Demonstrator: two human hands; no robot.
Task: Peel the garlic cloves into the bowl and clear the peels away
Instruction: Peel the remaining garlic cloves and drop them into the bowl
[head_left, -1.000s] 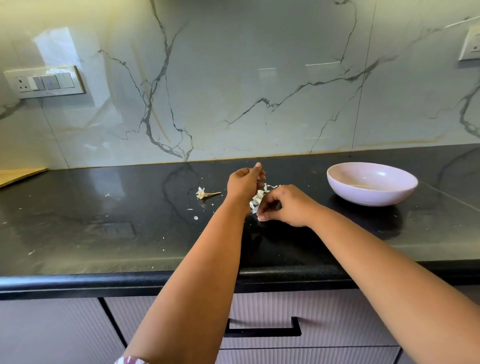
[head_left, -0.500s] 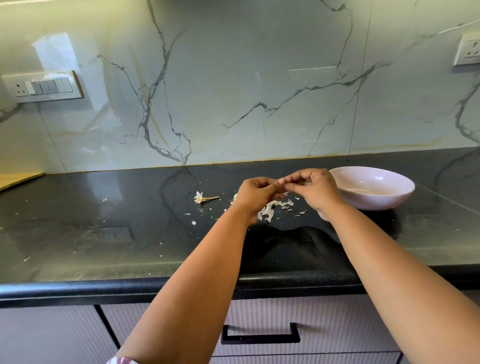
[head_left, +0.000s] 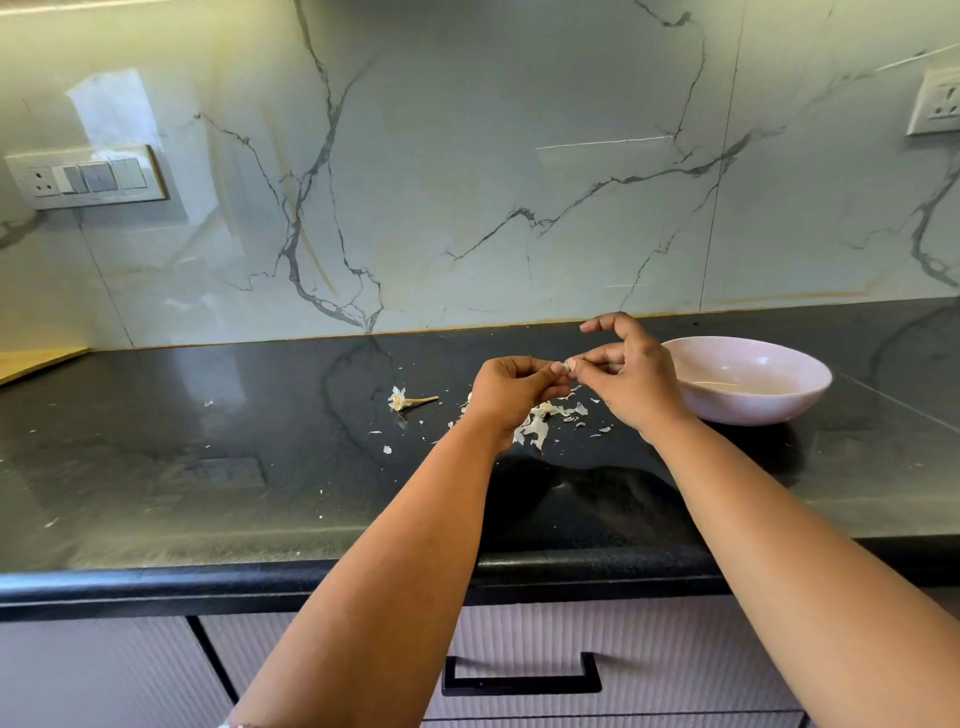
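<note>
A small pale garlic clove (head_left: 564, 367) is pinched between the fingertips of both hands, held above the black counter. My left hand (head_left: 511, 392) curls around its left end. On the clove's right end my right hand (head_left: 626, 376) pinches with thumb and fingers, index finger lifted. Below the hands lies a scatter of white garlic peels (head_left: 540, 423). A pale pink bowl (head_left: 779, 402) stands just right of my right hand. Left of the peels rests the garlic stem and root end (head_left: 402, 400).
The black counter (head_left: 208, 467) runs to a marble backsplash. Small peel flecks (head_left: 387, 449) dot the counter left of the hands. A switch plate (head_left: 85, 176) sits on the wall at left, a socket (head_left: 937, 104) at right. A drawer handle (head_left: 522, 675) shows below the counter edge.
Both hands rose from the peel pile on the counter and moved slightly right toward the bowl, now holding a clove between them in the air. My right index finger has lifted.
</note>
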